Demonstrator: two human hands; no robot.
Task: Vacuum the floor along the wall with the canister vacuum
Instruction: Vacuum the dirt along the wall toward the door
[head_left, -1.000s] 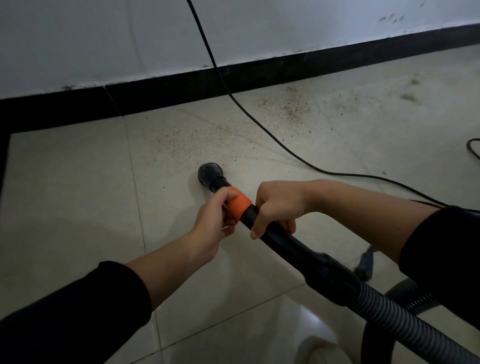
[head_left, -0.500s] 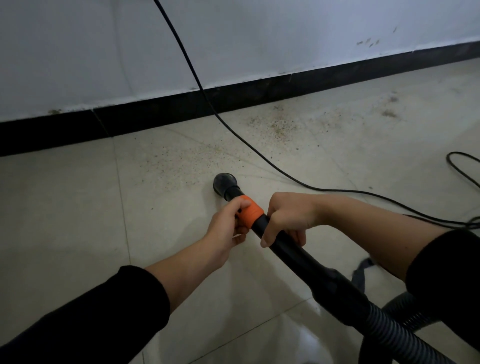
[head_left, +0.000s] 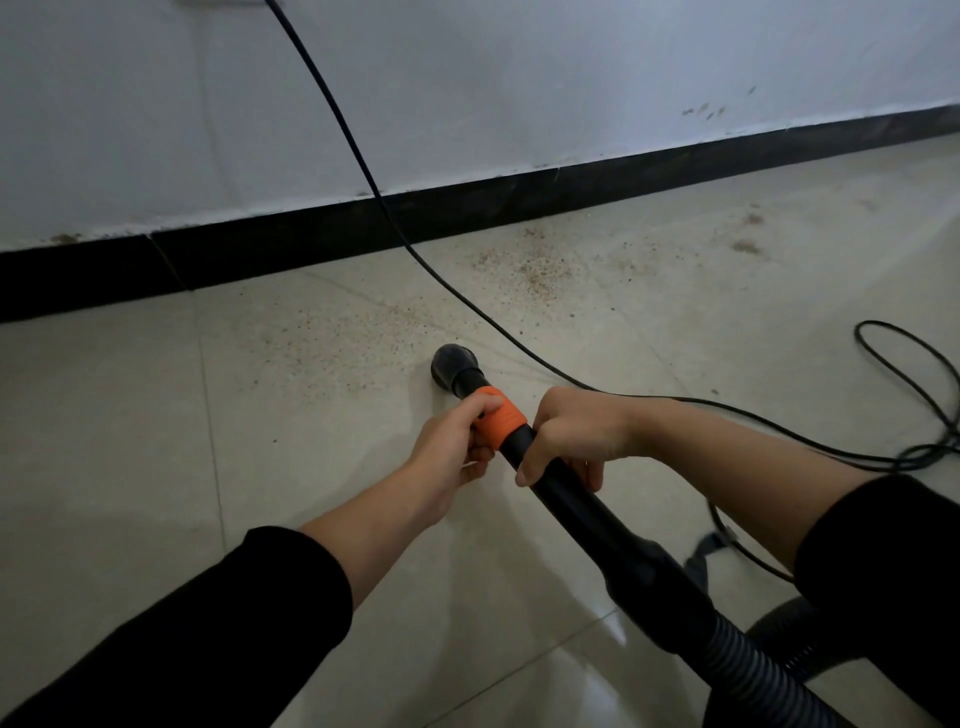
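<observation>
head view | vacuum tube (head_left: 566, 499) long and slanted, round nozzle (head_left: 455, 365) points up-left at the wall (head_left: 519, 88), tip on the floor (head_left: 130, 415) by brown crumbs (head_left: 530, 267) | left hand (head_left: 457, 441) fingers curl round orange ring (head_left: 500, 422) | right hand (head_left: 571, 436) fingers wrap the tube

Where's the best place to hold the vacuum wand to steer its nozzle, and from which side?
Grip the rigid black wand just behind the orange collar, wrapping from above as the right hand does, with the left hand on the collar from the left. The straight tube slants down to the nozzle on the floor, so a low hold likely steers best; the ribbed hose would flex.
</observation>
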